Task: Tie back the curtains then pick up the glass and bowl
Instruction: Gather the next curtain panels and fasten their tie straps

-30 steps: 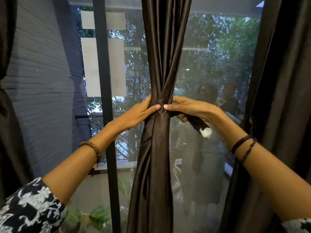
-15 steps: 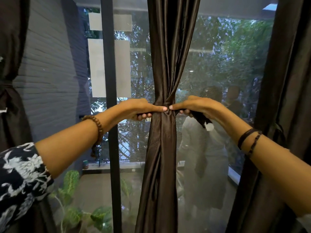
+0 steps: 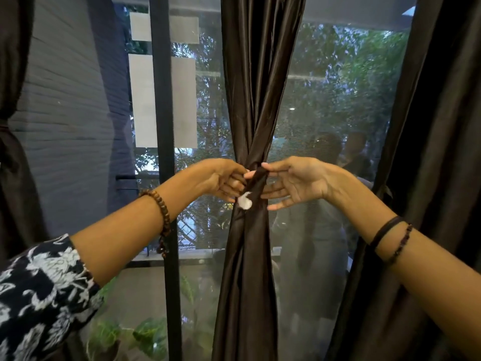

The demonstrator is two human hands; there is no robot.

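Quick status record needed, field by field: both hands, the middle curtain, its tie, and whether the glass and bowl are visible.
left hand: fingers curled, pinching the tie strap at the curtain's gathered waist
right hand: thumb and forefinger pinch the strap from the other side, other fingers extended
middle curtain: dark satin, bunched narrow at hand height, hanging in front of the window
tie strap: dark band wrapped at the waist, white tip dangling below the hands
side curtains: left one cinched, right one also gathered
glass and bowl: not in view
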